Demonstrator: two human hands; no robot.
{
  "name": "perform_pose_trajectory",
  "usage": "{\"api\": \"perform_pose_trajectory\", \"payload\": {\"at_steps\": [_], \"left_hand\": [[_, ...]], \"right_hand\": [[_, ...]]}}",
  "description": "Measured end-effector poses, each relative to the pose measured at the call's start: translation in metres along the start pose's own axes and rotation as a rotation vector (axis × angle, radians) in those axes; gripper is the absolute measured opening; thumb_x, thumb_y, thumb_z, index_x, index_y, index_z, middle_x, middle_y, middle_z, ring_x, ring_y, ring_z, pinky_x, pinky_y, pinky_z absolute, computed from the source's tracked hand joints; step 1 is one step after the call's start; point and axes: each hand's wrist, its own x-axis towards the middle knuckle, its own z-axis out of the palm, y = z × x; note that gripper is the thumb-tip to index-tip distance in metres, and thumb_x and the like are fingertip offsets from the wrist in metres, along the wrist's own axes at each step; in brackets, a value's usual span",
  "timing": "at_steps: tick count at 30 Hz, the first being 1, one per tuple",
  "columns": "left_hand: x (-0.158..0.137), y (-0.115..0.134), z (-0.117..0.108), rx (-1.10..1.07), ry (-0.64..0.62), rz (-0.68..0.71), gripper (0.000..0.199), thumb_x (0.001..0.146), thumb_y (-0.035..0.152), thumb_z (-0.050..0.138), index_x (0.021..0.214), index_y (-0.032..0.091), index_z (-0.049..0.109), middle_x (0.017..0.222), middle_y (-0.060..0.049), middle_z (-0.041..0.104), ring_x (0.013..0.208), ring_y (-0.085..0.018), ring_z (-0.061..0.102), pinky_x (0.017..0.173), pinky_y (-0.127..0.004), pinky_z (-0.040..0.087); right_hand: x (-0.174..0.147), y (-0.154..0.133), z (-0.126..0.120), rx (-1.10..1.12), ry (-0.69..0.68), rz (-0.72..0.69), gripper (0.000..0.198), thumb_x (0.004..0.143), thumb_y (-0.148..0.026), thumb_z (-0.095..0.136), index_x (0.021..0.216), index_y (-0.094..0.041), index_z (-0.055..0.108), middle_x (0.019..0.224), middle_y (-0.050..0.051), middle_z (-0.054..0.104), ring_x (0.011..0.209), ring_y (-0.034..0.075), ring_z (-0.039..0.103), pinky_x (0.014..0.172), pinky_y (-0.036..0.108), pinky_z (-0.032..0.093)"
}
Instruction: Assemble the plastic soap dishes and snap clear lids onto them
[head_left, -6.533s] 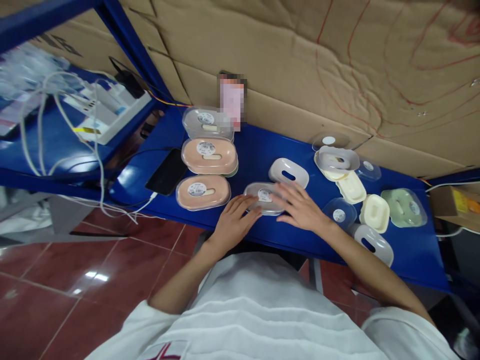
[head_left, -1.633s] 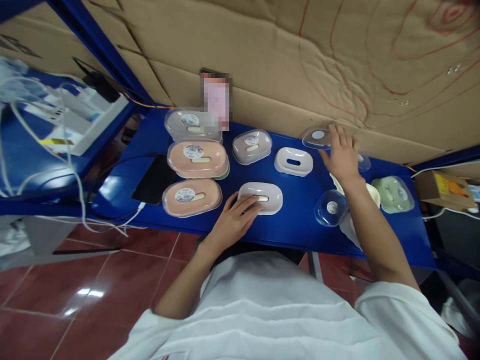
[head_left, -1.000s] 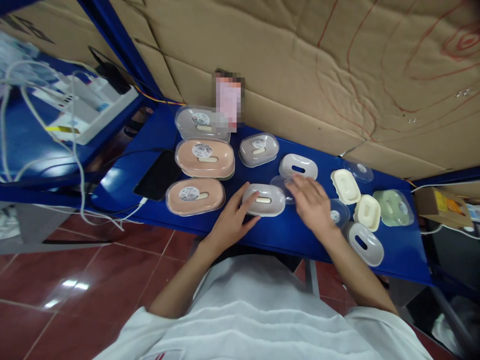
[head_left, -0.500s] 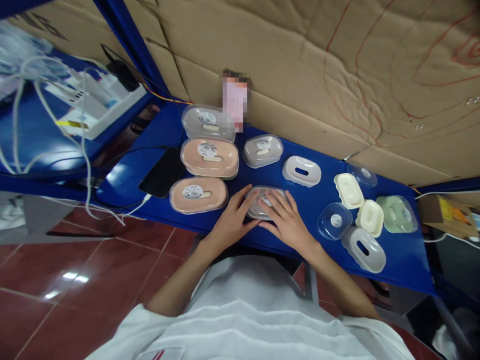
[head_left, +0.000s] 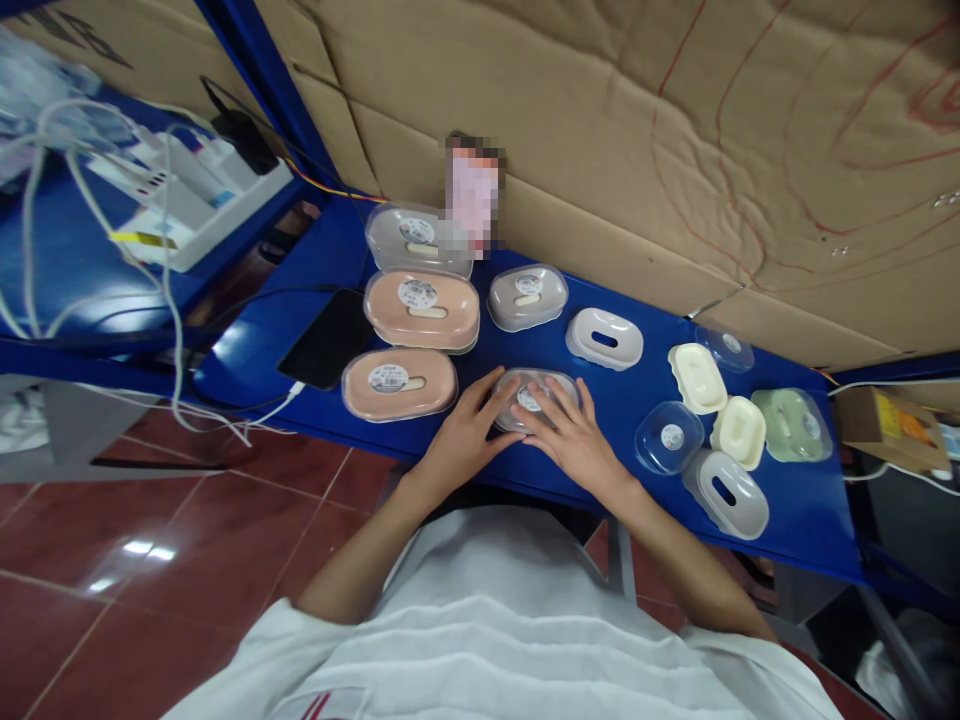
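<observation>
A small grey soap box (head_left: 529, 398) with a clear lid and a round label sits at the table's front edge between my hands. Around its left end wraps my left hand (head_left: 469, 430), thumb along the near side. My right hand (head_left: 568, 430) grips the right side, its fingers spread over the lid and partly covering it. To the left lies a peach soap box (head_left: 401, 385) with a clear lid. Just behind are another lidded grey soap box (head_left: 527, 298) and a pale grey slotted tray (head_left: 604, 338).
Several loose parts lie right: cream trays (head_left: 697, 378), a clear lid (head_left: 670, 438), a grey slotted tray (head_left: 726, 494) and a green box (head_left: 791, 425). Stacked peach boxes (head_left: 421, 308) stand left, near a black phone (head_left: 327, 340) with a white cable. A cardboard wall (head_left: 585, 130) rises behind.
The fingers of my right hand have shifted right on the lid, uncovering more of its label. My left hand stays at the box's left end.
</observation>
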Motion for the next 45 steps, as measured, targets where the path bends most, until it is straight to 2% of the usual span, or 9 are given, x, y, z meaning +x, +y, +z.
{"api": "perform_pose_trajectory", "payload": {"at_steps": [9, 13, 16, 22, 27, 31, 36, 41, 45], "left_hand": [[-0.003, 0.0, 0.001, 0.008, 0.022, 0.007, 0.08, 0.101, 0.039, 0.073, 0.17, 0.031, 0.035, 0.17, -0.017, 0.045, 0.155, -0.033, 0.051, 0.125, -0.051, 0.05], [-0.003, 0.002, 0.0, 0.022, 0.017, -0.017, 0.083, 0.1, 0.042, 0.074, 0.171, 0.033, 0.032, 0.169, -0.016, 0.047, 0.154, -0.034, 0.051, 0.126, -0.053, 0.048], [-0.003, 0.003, 0.0, 0.03, -0.006, -0.018, 0.085, 0.099, 0.043, 0.075, 0.172, 0.033, 0.031, 0.169, -0.016, 0.047, 0.153, -0.033, 0.052, 0.125, -0.052, 0.049], [-0.001, 0.005, -0.001, 0.054, -0.026, 0.024, 0.084, 0.103, 0.045, 0.069, 0.173, 0.032, 0.026, 0.17, -0.02, 0.043, 0.155, -0.036, 0.05, 0.123, -0.055, 0.05], [-0.001, 0.003, -0.001, 0.066, -0.03, 0.037, 0.082, 0.103, 0.043, 0.069, 0.172, 0.032, 0.029, 0.17, -0.021, 0.042, 0.155, -0.036, 0.049, 0.123, -0.056, 0.05], [0.0, 0.003, -0.001, 0.059, -0.01, 0.05, 0.079, 0.103, 0.037, 0.071, 0.171, 0.029, 0.032, 0.169, -0.022, 0.043, 0.156, -0.035, 0.049, 0.123, -0.055, 0.051], [0.003, 0.009, -0.002, 0.127, 0.068, 0.093, 0.07, 0.104, 0.024, 0.068, 0.167, 0.025, 0.039, 0.174, -0.025, 0.031, 0.162, -0.039, 0.037, 0.125, -0.06, 0.046], [0.005, 0.018, -0.003, 0.262, 0.079, 0.141, 0.051, 0.104, 0.02, 0.064, 0.154, 0.024, 0.057, 0.155, -0.019, 0.057, 0.148, -0.035, 0.054, 0.119, -0.055, 0.051], [0.016, 0.027, -0.003, 0.39, -0.021, 0.096, 0.045, 0.107, 0.027, 0.06, 0.152, 0.021, 0.061, 0.152, -0.019, 0.061, 0.14, -0.036, 0.058, 0.117, -0.055, 0.05]], "right_hand": [[-0.004, 0.008, 0.001, 0.059, 0.021, -0.049, 0.06, 0.109, -0.025, 0.058, 0.166, -0.038, 0.044, 0.17, 0.008, 0.048, 0.165, 0.03, 0.033, 0.134, 0.072, 0.013], [-0.008, 0.022, -0.003, 0.216, 0.069, -0.018, 0.071, 0.108, -0.034, 0.062, 0.172, -0.032, 0.032, 0.18, 0.011, 0.026, 0.169, 0.032, 0.019, 0.134, 0.063, 0.029], [-0.013, 0.032, -0.003, 0.306, 0.085, 0.017, 0.083, 0.106, -0.036, 0.066, 0.175, -0.038, 0.02, 0.183, 0.008, 0.013, 0.17, 0.034, 0.013, 0.132, 0.061, 0.036], [-0.019, 0.037, 0.007, 0.374, 0.165, 0.033, 0.094, 0.099, -0.037, 0.076, 0.173, -0.043, 0.02, 0.18, 0.005, 0.027, 0.167, 0.034, 0.026, 0.131, 0.059, 0.04], [-0.021, 0.036, 0.014, 0.348, 0.204, 0.022, 0.091, 0.098, -0.035, 0.078, 0.173, -0.038, 0.027, 0.18, 0.007, 0.029, 0.167, 0.035, 0.025, 0.131, 0.057, 0.041], [-0.021, 0.033, 0.013, 0.254, 0.153, 0.037, 0.079, 0.103, -0.04, 0.071, 0.172, -0.034, 0.034, 0.18, 0.01, 0.028, 0.168, 0.035, 0.02, 0.131, 0.062, 0.036], [-0.004, 0.037, 0.006, 0.086, 0.072, 0.146, 0.061, 0.107, -0.05, 0.061, 0.164, -0.032, 0.05, 0.175, 0.011, 0.039, 0.166, 0.034, 0.028, 0.133, 0.062, 0.028], [0.034, 0.055, -0.009, 0.034, -0.03, 0.162, 0.064, 0.112, -0.045, 0.05, 0.172, -0.03, 0.034, 0.18, 0.011, 0.026, 0.167, 0.031, 0.026, 0.134, 0.058, 0.021], [0.041, 0.073, -0.022, 0.026, -0.038, 0.216, 0.078, 0.11, -0.042, 0.05, 0.176, -0.021, 0.015, 0.181, 0.015, 0.022, 0.168, 0.031, 0.022, 0.135, 0.059, 0.014]]}}
